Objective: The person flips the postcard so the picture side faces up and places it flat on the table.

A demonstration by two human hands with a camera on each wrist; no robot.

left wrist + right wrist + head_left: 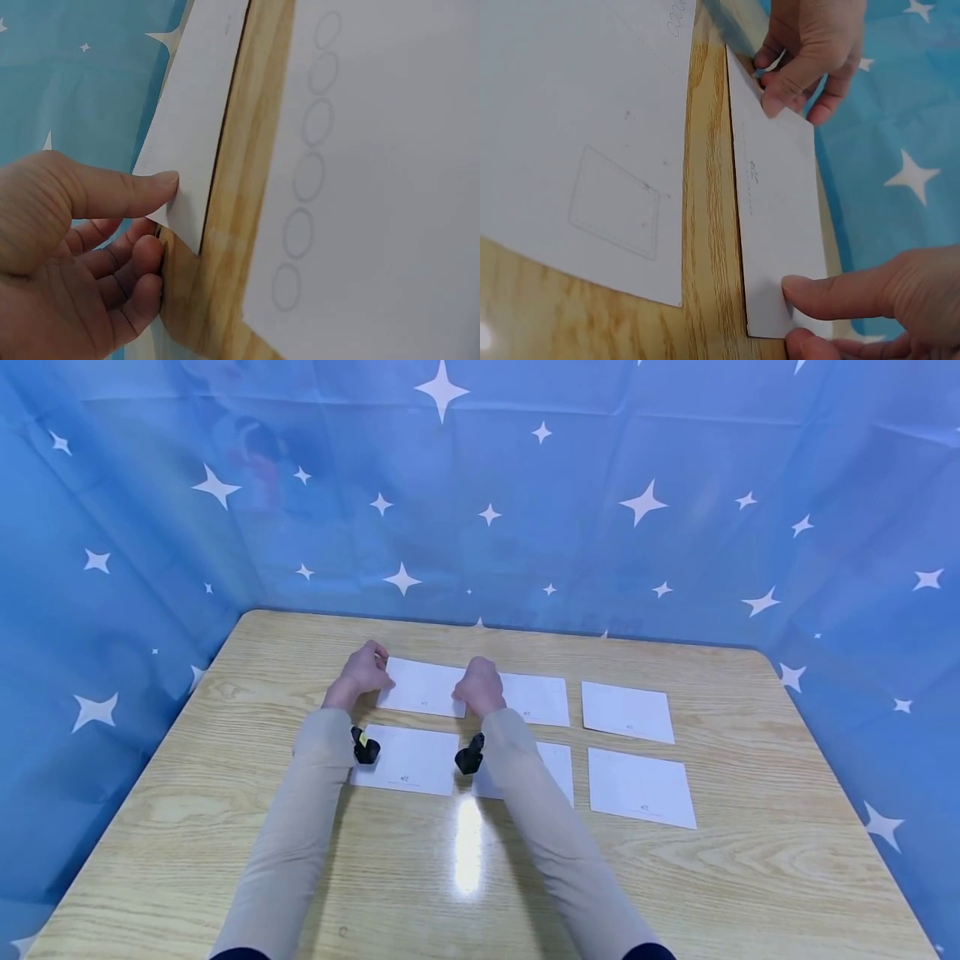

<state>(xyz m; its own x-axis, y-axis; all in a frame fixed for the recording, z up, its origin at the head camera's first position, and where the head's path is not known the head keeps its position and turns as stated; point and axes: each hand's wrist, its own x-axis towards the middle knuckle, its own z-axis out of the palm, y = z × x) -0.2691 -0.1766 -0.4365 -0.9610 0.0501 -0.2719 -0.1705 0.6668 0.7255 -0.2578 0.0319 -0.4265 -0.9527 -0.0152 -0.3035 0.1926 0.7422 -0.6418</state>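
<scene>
pinching white card [422,685] at both ends, thumb against fingers, with left hand [364,669] and right hand [481,685], near the worktop's [187,827] far edge, toward its far left corner. apparently laid out: two rows of three, counting five other cards [628,710]; not yet released: this one.

White cards [423,683], white-starred blue cloth [570,464]

Room to pass lies right of all the cards [642,787], while sleeves [296,827] cross the middle
</scene>
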